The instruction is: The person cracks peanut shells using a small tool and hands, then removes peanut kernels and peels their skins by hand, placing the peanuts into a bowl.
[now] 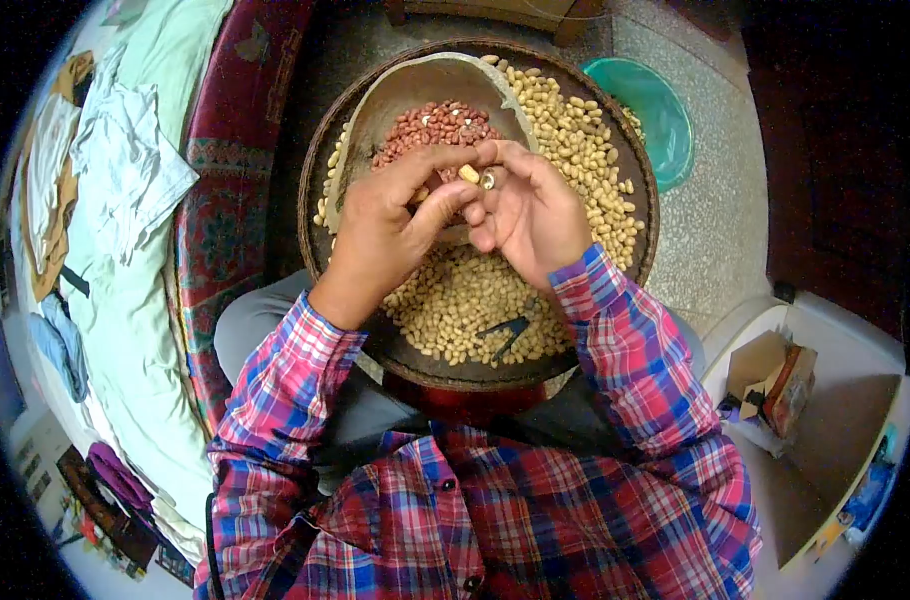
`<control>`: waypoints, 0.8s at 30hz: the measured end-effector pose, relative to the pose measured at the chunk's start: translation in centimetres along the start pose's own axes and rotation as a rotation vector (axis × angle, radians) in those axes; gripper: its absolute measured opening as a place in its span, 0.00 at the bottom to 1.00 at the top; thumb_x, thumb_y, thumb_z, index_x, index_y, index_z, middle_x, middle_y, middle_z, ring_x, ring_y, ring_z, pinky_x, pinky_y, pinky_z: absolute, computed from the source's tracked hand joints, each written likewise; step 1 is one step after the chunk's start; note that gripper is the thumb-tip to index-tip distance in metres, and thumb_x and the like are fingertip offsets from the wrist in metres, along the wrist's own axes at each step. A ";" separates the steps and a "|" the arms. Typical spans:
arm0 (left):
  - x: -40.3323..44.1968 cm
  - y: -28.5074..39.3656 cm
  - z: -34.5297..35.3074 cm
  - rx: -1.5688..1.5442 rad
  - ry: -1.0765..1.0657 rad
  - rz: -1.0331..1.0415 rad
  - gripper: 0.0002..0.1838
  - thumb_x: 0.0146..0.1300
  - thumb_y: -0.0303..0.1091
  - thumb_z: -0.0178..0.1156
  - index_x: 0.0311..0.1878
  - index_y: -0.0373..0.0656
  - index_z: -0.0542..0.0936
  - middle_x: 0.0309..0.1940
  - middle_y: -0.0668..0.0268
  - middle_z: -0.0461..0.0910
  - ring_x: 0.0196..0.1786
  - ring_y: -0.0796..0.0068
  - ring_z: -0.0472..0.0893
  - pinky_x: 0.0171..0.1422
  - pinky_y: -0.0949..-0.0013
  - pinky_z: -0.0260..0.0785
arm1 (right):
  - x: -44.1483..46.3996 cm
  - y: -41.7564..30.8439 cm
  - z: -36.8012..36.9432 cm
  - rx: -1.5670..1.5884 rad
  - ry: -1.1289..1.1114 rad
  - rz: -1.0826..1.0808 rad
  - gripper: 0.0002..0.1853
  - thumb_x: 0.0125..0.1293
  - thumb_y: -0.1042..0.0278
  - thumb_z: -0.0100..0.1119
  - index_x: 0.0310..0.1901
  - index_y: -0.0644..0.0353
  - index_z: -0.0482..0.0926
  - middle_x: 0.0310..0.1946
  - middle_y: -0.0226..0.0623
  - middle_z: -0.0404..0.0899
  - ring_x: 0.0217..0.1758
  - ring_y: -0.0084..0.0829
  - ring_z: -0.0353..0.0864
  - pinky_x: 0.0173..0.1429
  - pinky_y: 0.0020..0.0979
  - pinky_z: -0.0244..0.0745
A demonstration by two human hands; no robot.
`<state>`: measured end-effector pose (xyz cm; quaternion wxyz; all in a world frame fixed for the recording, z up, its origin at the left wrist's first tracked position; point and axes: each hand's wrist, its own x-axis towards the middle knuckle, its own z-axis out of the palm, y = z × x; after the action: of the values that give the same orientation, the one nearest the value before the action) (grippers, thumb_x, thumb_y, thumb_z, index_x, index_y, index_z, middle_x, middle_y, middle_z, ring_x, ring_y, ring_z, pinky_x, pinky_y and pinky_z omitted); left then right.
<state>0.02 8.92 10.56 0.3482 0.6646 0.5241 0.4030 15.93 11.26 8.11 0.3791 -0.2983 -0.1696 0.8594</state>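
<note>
My left hand (390, 215) is closed, thumb and forefinger pinching a pale peanut (469, 174). Against it, my right hand (535, 205) is closed with its fingertips on an opened peanut shell piece (488, 181). Both hands meet above a curved, tan scoop-shaped container (370, 110), which holds red shelled peanut kernels (437, 125). It rests in a large round dark-rimmed basket (313, 150). Unshelled peanuts (445, 310) lie heaped below my hands and along the basket's right side. A small black two-armed tool (505, 330) sits on the near heap.
To the right of the basket a green basin (665, 130) stands on the speckled floor (720, 210). A bed with pale green sheet (125, 300) and clothes (130, 160) runs along the left. At lower right is a white open cabinet (845, 430) containing a cardboard box (755, 365).
</note>
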 end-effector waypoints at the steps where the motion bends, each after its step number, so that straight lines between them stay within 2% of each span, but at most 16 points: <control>1: 0.0 0.1 -0.1 -0.016 -0.023 -0.022 0.13 0.59 0.26 0.61 0.48 0.39 0.80 0.33 0.63 0.82 0.32 0.78 0.80 0.38 0.74 0.71 | 0.0 -0.1 -0.1 0.000 0.007 0.014 0.14 0.69 0.55 0.43 0.45 0.57 0.68 0.34 0.35 0.73 0.30 0.26 0.73 0.27 0.25 0.68; 3: -0.1 -0.1 -0.1 -0.030 -0.048 -0.043 0.13 0.60 0.26 0.61 0.49 0.38 0.80 0.34 0.63 0.82 0.32 0.78 0.79 0.38 0.74 0.71 | 0.1 0.1 -0.3 0.002 0.013 0.026 0.17 0.70 0.50 0.44 0.45 0.56 0.68 0.34 0.33 0.73 0.31 0.26 0.72 0.28 0.24 0.67; 5: -0.4 -0.9 0.3 -0.213 -0.080 -0.111 0.14 0.62 0.28 0.60 0.51 0.39 0.79 0.35 0.65 0.82 0.32 0.80 0.78 0.38 0.77 0.70 | 0.3 0.5 -0.5 -0.007 0.052 0.021 0.20 0.70 0.44 0.44 0.44 0.55 0.69 0.33 0.31 0.72 0.30 0.24 0.71 0.27 0.22 0.64; 6: -0.4 -0.8 0.4 -0.215 -0.082 -0.112 0.14 0.62 0.28 0.60 0.51 0.39 0.79 0.35 0.65 0.82 0.32 0.80 0.78 0.38 0.77 0.70 | 0.3 0.5 -0.2 -0.006 0.055 0.020 0.20 0.70 0.44 0.44 0.44 0.55 0.69 0.33 0.31 0.72 0.30 0.24 0.71 0.27 0.22 0.64; 8: -0.6 -0.5 0.8 -0.526 -0.091 -0.319 0.15 0.69 0.38 0.54 0.51 0.38 0.77 0.32 0.66 0.80 0.26 0.83 0.73 0.30 0.81 0.65 | 0.1 0.3 0.5 0.042 0.090 0.074 0.19 0.71 0.46 0.44 0.43 0.55 0.69 0.30 0.29 0.71 0.28 0.23 0.69 0.27 0.23 0.63; 9: -0.4 -0.5 0.4 -0.524 -0.091 -0.318 0.15 0.69 0.38 0.54 0.51 0.38 0.77 0.32 0.66 0.80 0.26 0.83 0.73 0.30 0.81 0.65 | 0.0 0.3 0.4 0.042 0.088 0.074 0.19 0.71 0.46 0.44 0.43 0.55 0.69 0.30 0.29 0.71 0.28 0.23 0.69 0.27 0.23 0.63; 11: 0.0 -0.7 -0.8 -0.916 -0.226 -0.516 0.25 0.72 0.52 0.42 0.51 0.38 0.74 0.25 0.68 0.75 0.19 0.86 0.68 0.25 0.82 0.63 | -0.2 0.4 0.0 -0.131 0.062 0.045 0.17 0.72 0.49 0.43 0.43 0.56 0.70 0.26 0.28 0.69 0.24 0.23 0.67 0.27 0.23 0.63; 12: -0.1 -0.5 -0.6 -0.945 -0.128 -0.621 0.30 0.73 0.55 0.35 0.49 0.35 0.73 0.23 0.67 0.73 0.17 0.86 0.62 0.18 0.83 0.51 | -0.4 0.1 -0.4 -0.144 0.033 0.025 0.15 0.72 0.55 0.45 0.44 0.59 0.71 0.28 0.29 0.71 0.25 0.23 0.69 0.28 0.24 0.66; 13: -0.1 -0.6 -0.6 -0.946 -0.128 -0.621 0.30 0.73 0.55 0.35 0.49 0.35 0.73 0.23 0.67 0.73 0.17 0.86 0.62 0.18 0.83 0.51 | -0.4 0.2 -0.3 -0.144 0.034 0.025 0.15 0.72 0.55 0.45 0.44 0.59 0.71 0.28 0.29 0.71 0.25 0.23 0.69 0.28 0.24 0.66; 15: 0.0 -0.8 -0.9 -1.063 -0.120 -0.668 0.30 0.73 0.57 0.35 0.50 0.36 0.72 0.23 0.66 0.72 0.17 0.85 0.63 0.18 0.83 0.52 | -0.2 0.6 0.5 -0.646 0.137 -0.249 0.11 0.71 0.63 0.49 0.44 0.62 0.72 0.33 0.32 0.76 0.29 0.22 0.75 0.30 0.25 0.71; 16: 0.0 -0.9 -1.0 -1.071 -0.154 -0.654 0.32 0.72 0.60 0.34 0.51 0.36 0.72 0.25 0.65 0.75 0.18 0.86 0.64 0.17 0.83 0.52 | 0.3 1.2 0.5 -0.663 0.004 -0.420 0.08 0.69 0.70 0.51 0.44 0.65 0.72 0.36 0.35 0.79 0.34 0.24 0.81 0.33 0.27 0.77; 17: 0.1 -0.7 -0.9 -1.071 -0.150 -0.654 0.32 0.72 0.60 0.34 0.51 0.36 0.72 0.25 0.65 0.75 0.18 0.86 0.64 0.17 0.83 0.52 | 0.2 1.3 0.8 -0.664 0.001 -0.419 0.08 0.69 0.70 0.51 0.44 0.65 0.72 0.36 0.35 0.79 0.34 0.24 0.81 0.33 0.27 0.77; 19: 0.3 0.2 -0.3 -0.828 -0.023 -0.682 0.34 0.71 0.62 0.34 0.53 0.36 0.71 0.29 0.64 0.77 0.18 0.86 0.65 0.17 0.83 0.52 | -0.5 1.4 1.9 -0.656 -0.086 -0.327 0.07 0.68 0.73 0.50 0.44 0.66 0.72 0.35 0.35 0.81 0.34 0.26 0.84 0.35 0.26 0.78; 20: 0.1 0.0 -0.4 -0.737 -0.065 -0.656 0.36 0.70 0.63 0.33 0.54 0.36 0.71 0.33 0.65 0.78 0.19 0.87 0.66 0.18 0.83 0.53 | -0.3 1.7 1.3 -0.812 -0.072 -0.317 0.07 0.67 0.74 0.51 0.43 0.67 0.73 0.34 0.35 0.82 0.32 0.27 0.85 0.36 0.27 0.79; 23: -0.4 -0.8 0.2 -0.591 -0.072 -0.605 0.36 0.70 0.63 0.33 0.54 0.36 0.71 0.31 0.66 0.77 0.19 0.86 0.65 0.18 0.83 0.53 | -0.4 1.8 1.3 -0.927 -0.046 -0.314 0.07 0.67 0.74 0.51 0.44 0.66 0.74 0.35 0.37 0.82 0.31 0.25 0.85 0.36 0.26 0.79; 24: -0.2 -0.1 0.0 -0.731 -0.079 -0.621 0.31 0.72 0.58 0.36 0.52 0.36 0.72 0.29 0.67 0.76 0.18 0.86 0.66 0.17 0.82 0.51 | -0.4 1.8 1.2 -0.928 -0.047 -0.313 0.07 0.67 0.74 0.51 0.44 0.66 0.74 0.35 0.37 0.82 0.31 0.25 0.85 0.36 0.26 0.79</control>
<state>-0.08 8.72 10.41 0.6827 0.3256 0.5081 0.4121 14.38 9.68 8.31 0.3268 -0.3873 -0.5861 0.6322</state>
